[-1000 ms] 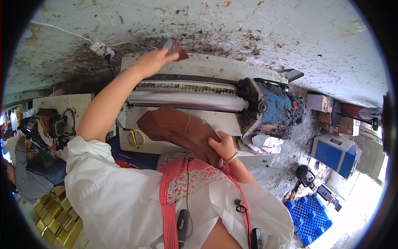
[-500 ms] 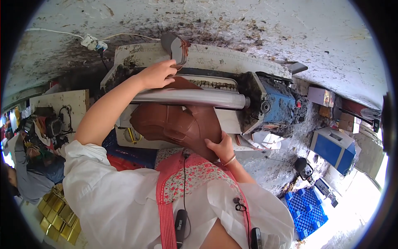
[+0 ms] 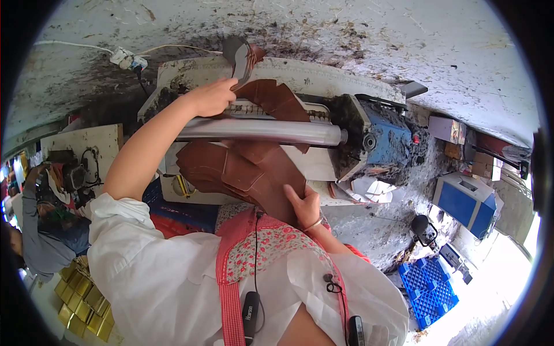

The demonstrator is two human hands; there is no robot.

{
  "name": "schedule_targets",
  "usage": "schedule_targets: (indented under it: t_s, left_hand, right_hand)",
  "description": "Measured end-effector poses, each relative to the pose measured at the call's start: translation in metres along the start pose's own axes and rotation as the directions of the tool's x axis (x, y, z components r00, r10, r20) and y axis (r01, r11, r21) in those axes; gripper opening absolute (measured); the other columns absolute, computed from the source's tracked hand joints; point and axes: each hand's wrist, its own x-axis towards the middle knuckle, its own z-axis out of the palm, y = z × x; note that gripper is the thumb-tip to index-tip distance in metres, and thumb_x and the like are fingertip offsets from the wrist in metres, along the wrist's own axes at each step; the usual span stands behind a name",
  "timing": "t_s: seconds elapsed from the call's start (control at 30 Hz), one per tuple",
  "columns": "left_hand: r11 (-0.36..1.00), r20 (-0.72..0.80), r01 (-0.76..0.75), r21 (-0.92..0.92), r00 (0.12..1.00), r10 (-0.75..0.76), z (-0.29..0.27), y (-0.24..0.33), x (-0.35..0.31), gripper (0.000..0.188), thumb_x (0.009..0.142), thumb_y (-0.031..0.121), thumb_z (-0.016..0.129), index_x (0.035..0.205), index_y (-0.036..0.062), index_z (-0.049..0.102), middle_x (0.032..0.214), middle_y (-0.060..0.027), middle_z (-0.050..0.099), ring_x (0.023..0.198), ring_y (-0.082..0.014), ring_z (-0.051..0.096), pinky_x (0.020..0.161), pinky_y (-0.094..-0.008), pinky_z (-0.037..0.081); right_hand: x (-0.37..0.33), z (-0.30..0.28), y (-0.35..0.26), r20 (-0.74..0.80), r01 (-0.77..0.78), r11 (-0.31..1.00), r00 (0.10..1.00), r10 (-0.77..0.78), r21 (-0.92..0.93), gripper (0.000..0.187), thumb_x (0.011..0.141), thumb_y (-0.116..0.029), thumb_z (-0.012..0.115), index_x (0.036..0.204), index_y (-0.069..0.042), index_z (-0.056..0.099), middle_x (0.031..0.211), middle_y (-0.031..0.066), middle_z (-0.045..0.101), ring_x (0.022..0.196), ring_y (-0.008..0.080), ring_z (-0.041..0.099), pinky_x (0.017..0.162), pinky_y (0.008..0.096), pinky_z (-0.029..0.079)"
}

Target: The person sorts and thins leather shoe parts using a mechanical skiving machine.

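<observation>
Brown leather pieces (image 3: 248,170) lie fanned below a steel roller (image 3: 259,131), the right hand (image 3: 304,206) pressing flat, fingers together, on their near edge; beyond, the left hand (image 3: 210,97) pinches another brown strip (image 3: 277,99) over the grimy machine (image 3: 375,138)

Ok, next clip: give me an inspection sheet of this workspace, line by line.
Surface: white machine bed, stained and worn.
Job's things: brown leather pieces draped under and over the steel roller.
Clutter: blue motor housing caked with dark grime; blue crate; gold boxes.
Hands: left hand grips leather above the roller; right hand presses the lower stack.
Cables: white cord and plug on the wall.
Surroundings: spattered white wall; blue box.
</observation>
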Motion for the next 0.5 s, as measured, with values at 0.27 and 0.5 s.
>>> schedule_targets:
  t_s: [0.27,0.5]
  left_hand:
    - [0.983,-0.071,0.003,-0.185,0.997,-0.016,-0.015,-0.006,-0.012,0.016,0.083,0.011,0.063,0.084,0.0004,0.051,0.109,-0.0163,0.046,0.096,-0.038,0.053,0.078,-0.0443,0.043]
    - [0.999,-0.237,-0.004,-0.032,0.972,-0.004,-0.003,-0.004,-0.019,0.012,0.087,0.005,0.049,0.097,0.0045,0.056,0.11,-0.0184,0.047,0.105,-0.0362,0.051,0.089,-0.0421,0.043]
  right_hand:
    - [-0.009,-0.012,-0.005,0.172,-0.004,0.99,0.985,0.029,-0.144,0.027,0.072,-0.023,0.071,0.08,0.002,0.065,0.077,0.0184,0.066,0.067,0.0314,0.064,0.063,0.0359,0.05]
    - [-0.011,-0.004,0.002,0.019,-0.108,0.987,0.994,0.111,-0.121,0.028,0.073,-0.025,0.071,0.082,0.002,0.065,0.076,0.022,0.063,0.068,0.0373,0.062,0.061,0.0381,0.049]
